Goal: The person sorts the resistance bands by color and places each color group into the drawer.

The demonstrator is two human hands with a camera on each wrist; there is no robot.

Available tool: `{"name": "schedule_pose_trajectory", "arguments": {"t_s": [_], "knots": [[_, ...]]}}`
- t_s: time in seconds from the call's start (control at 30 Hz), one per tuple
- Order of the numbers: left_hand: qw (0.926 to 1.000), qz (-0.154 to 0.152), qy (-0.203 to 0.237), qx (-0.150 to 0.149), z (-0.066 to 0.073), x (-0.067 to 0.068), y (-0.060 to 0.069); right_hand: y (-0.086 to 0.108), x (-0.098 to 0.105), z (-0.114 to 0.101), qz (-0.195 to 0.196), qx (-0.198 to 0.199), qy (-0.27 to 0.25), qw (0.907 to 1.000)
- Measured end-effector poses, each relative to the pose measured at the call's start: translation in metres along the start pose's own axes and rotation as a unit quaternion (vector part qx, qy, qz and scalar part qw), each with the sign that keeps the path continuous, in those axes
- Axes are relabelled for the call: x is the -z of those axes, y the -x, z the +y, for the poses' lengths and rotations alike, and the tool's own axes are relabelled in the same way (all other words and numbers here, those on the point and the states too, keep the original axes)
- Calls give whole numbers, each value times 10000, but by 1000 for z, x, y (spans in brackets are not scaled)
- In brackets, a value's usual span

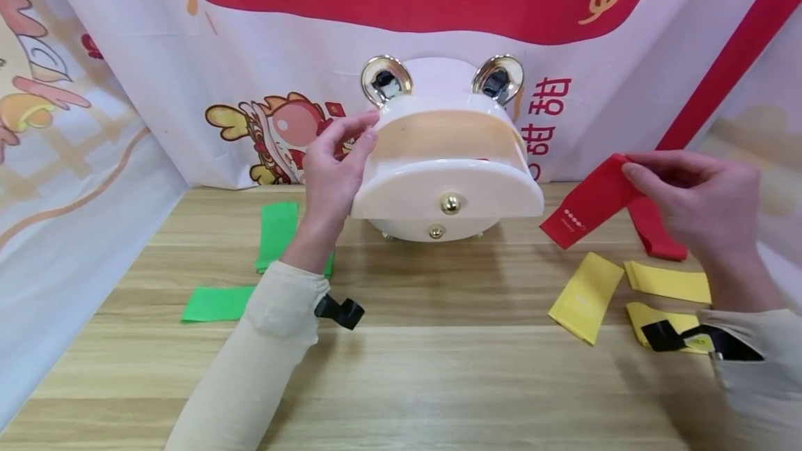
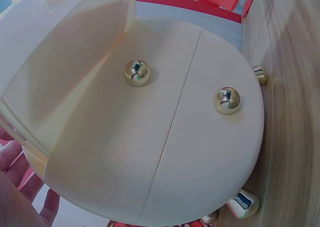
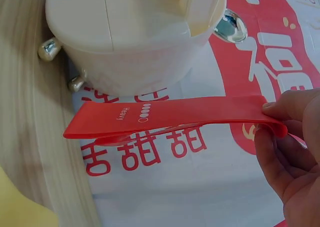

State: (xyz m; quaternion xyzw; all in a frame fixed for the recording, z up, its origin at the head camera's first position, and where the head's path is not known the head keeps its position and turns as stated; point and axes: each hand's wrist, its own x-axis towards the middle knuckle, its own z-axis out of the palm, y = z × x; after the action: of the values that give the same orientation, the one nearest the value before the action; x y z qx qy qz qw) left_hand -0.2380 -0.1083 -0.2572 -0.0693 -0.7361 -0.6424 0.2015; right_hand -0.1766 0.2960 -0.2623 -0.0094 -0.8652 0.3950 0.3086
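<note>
A white rounded drawer box (image 1: 447, 186) with gold knobs stands at the back of the table, its top drawer pulled out and a sliver of red at that drawer's rim. My left hand (image 1: 338, 165) rests against the box's upper left side, fingers fairly straight; in the left wrist view the left hand (image 2: 22, 187) shows beside the drawer's edge. To the right of the box, my right hand (image 1: 702, 193) pinches one end of a folded red resistance band (image 3: 170, 114) marked "Heavy". The band's other end slants down over the table.
Another red band (image 1: 658, 228) lies behind the right hand. Several yellow bands (image 1: 589, 298) lie on the right of the wooden table (image 1: 438, 381), and green bands (image 1: 278, 232) on the left. A printed cloth (image 1: 282, 40) hangs close behind the box.
</note>
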Motion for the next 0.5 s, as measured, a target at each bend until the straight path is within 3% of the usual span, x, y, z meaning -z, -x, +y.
{"name": "schedule_pose_trajectory", "arguments": {"t_s": [0.5], "knots": [[10000,-18,63,-3,0,0,0,11,-2,-30,139,734,-97,9972]]}}
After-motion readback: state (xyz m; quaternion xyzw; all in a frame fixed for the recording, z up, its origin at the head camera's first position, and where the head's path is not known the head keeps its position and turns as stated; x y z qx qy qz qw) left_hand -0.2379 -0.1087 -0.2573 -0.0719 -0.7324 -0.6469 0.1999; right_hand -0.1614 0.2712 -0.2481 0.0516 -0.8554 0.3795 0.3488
